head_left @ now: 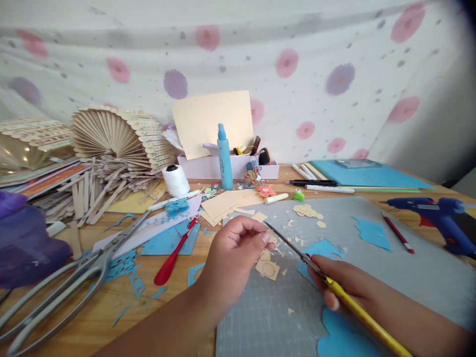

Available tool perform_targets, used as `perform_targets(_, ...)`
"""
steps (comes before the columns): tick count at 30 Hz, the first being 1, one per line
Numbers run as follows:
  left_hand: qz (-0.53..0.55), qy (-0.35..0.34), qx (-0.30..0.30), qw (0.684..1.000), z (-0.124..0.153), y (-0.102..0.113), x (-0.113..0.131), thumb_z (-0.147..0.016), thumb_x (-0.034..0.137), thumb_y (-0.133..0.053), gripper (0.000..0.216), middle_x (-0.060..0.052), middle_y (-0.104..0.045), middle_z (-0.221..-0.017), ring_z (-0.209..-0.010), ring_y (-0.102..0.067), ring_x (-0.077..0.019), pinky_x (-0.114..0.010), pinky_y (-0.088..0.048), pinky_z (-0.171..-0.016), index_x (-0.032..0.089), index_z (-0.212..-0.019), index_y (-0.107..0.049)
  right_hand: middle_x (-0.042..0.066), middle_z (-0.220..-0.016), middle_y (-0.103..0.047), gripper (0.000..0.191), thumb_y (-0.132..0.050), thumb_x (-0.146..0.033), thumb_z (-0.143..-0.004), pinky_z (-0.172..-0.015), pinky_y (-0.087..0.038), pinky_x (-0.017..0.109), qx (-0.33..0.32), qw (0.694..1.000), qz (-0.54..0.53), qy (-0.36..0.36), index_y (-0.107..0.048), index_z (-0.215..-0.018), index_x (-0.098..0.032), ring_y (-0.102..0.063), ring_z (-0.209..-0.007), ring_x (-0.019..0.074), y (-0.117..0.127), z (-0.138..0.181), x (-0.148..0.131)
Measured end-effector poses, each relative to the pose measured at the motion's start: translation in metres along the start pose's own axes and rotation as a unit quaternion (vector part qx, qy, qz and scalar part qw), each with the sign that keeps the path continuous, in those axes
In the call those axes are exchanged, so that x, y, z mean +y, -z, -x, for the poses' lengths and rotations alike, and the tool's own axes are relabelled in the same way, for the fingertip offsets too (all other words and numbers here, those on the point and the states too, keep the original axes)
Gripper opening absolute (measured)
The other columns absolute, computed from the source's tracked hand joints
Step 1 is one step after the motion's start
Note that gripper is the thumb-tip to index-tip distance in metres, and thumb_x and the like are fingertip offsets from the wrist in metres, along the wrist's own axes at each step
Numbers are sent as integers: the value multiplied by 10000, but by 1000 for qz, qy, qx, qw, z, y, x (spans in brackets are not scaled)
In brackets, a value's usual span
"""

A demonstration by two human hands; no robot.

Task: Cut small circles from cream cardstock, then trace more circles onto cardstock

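My left hand (234, 253) is closed in a pinch over the left part of the grey cutting mat (267, 322). Whatever sits between its fingertips is too small or hidden to make out. In my right hand (345, 280) is a yellow-handled pointed metal tool (357, 307); its thin dark tip reaches close to the left fingertips. Seen edge-on, its exact kind is unclear. Just below the pinch lies a beige paper square with a drawn circle (267, 268), among small beige scraps. Blue paper pieces (344, 337) lie under and beside my right hand.
Large metal scissors (89, 267) and a red-handled tool (173, 260) lie left. A blue spray bottle (225, 161) and white thread spool (175, 181) stand behind. Popsicle sticks (92, 193) pile at left. A blue glue gun (431, 213) and red pencil (397, 233) are right.
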State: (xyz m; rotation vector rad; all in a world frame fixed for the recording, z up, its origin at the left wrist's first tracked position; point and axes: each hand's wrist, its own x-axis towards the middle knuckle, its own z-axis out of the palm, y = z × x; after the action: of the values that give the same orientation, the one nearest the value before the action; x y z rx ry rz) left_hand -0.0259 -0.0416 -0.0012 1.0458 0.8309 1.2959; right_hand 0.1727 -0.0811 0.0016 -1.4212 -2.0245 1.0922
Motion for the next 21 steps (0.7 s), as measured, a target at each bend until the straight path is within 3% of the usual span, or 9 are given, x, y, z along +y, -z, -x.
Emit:
perform_targets(12, 8, 2, 0, 1000, 1, -2, 2, -631, 78, -689, 125, 60, -652, -546, -530, -615, -52, -137, -465, -540, 156, -622, -592, -18, -716, -695, 216, -528, -209, -698, -647, -526, 244, -3, 1000, -10, 6, -681, -834, -279, -656, -722, 193, -1, -3, -3)
perform_targets(17, 9, -5, 1, 1000, 1, -3, 4, -616, 75, -688, 134, 55, -654, -538, -519, -623, -55, -139, -474, -538, 152, -598, -581, -25, -637, -670, 107, -542, -231, -721, -639, -524, 240, -1, 1000, 12, -3, -643, -740, -262, -653, -705, 190, -1, -2, -2)
perform_targets(21, 5, -15, -5, 1000, 1, -2, 4, -626, 69, -677, 125, 62, -649, -546, -531, -618, -50, -136, -474, -543, 157, -615, -590, -17, -770, -713, 165, -529, -201, -707, -654, -530, 247, -1, 1000, 17, 14, -657, -784, -270, -658, -725, 192, 0, -1, -2)
